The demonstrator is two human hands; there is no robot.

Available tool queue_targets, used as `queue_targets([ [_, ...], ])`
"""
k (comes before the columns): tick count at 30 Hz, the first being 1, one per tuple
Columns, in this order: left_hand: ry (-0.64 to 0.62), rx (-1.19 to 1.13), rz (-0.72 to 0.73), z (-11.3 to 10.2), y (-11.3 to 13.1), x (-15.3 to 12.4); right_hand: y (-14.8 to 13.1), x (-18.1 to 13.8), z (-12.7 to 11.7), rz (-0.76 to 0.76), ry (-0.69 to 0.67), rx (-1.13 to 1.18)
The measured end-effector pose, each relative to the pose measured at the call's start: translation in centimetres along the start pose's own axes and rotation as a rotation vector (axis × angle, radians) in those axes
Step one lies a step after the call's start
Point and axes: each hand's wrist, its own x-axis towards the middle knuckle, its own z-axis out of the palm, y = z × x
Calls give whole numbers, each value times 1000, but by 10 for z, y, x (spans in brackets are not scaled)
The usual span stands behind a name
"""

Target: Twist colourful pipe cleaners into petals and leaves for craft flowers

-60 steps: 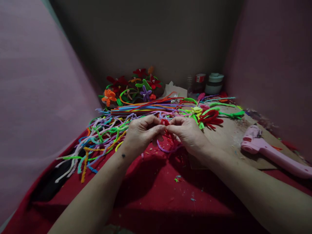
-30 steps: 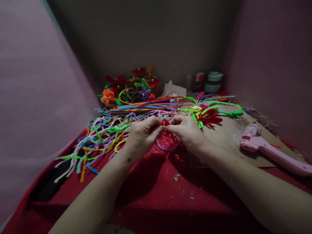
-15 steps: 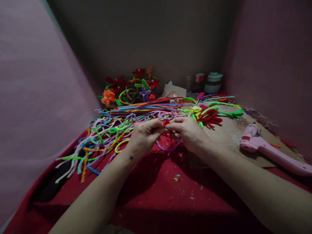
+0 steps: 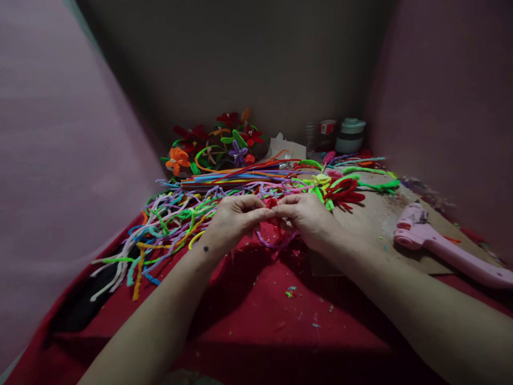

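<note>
My left hand (image 4: 236, 218) and my right hand (image 4: 306, 216) meet at the middle of the table, fingertips nearly touching. Both pinch a small red pipe cleaner piece (image 4: 271, 203), bent into a loop or bundle; its lower part is largely hidden by the fingers. Under the hands a purple pipe cleaner (image 4: 266, 244) curves over the red cloth. Just beyond my right hand lies a red looped pipe cleaner flower (image 4: 343, 193) with green and yellow parts beside it.
Many loose coloured pipe cleaners (image 4: 160, 235) spread to the left. Behind are a straight bundle (image 4: 236, 177) and finished flowers (image 4: 238, 153). A pink glue gun (image 4: 425, 230) rests on the brown board (image 4: 372, 230) at right. A lidded jar (image 4: 350, 136) stands at the back.
My left hand has turned slightly, its thumb now stretched along toward my right fingertips. The red piece stays between both hands; the rest looks the same.
</note>
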Motion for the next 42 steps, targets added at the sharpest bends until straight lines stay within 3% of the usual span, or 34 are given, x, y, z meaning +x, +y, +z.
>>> queue_targets([
  [4,37,60,68,3,0,-2,-4,-2,0,-42,55,-194],
  [10,42,44,76,3,2,0,-8,-5,1,25,-36,40],
  [15,-73,-188,-82,5,1,0,-7,-5,0,27,-102,162],
  [26,-158,-236,-83,9,1,-1,5,4,-2,-23,-72,251],
  [31,-214,-252,-97,9,0,-1,2,4,-2,46,-106,311],
  [36,-257,-285,-92,4,-1,0,0,2,0,6,-92,366],
  [42,-283,-282,-72,-1,1,-1,-1,2,1,16,-18,402],
])
